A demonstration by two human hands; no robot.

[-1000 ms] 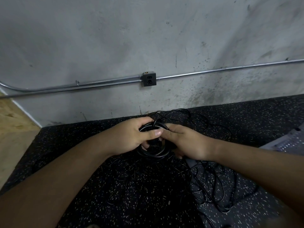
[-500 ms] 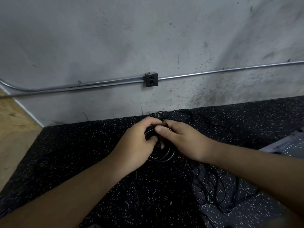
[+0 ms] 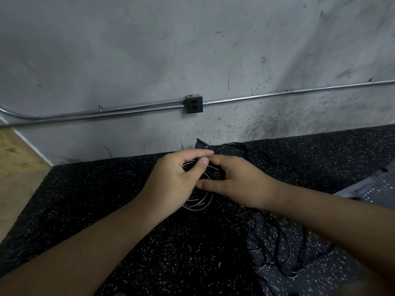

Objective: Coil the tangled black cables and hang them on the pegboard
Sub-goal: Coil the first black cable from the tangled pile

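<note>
Two hands are meeting over one small coil of black cable (image 3: 198, 201) just above the speckled mat (image 3: 106, 199). The left hand (image 3: 175, 182) is curling round it, while the right hand (image 3: 241, 184) is hooking fingers into it, their tips hidden among the loops. One loose tangle (image 3: 273, 242) is sprawling under the right forearm, its strands too dark to count.

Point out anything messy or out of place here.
Loose black cable sprawls in tangled loops on the speckled mat at lower right, beside the coil held by left hand and right hand.
</note>
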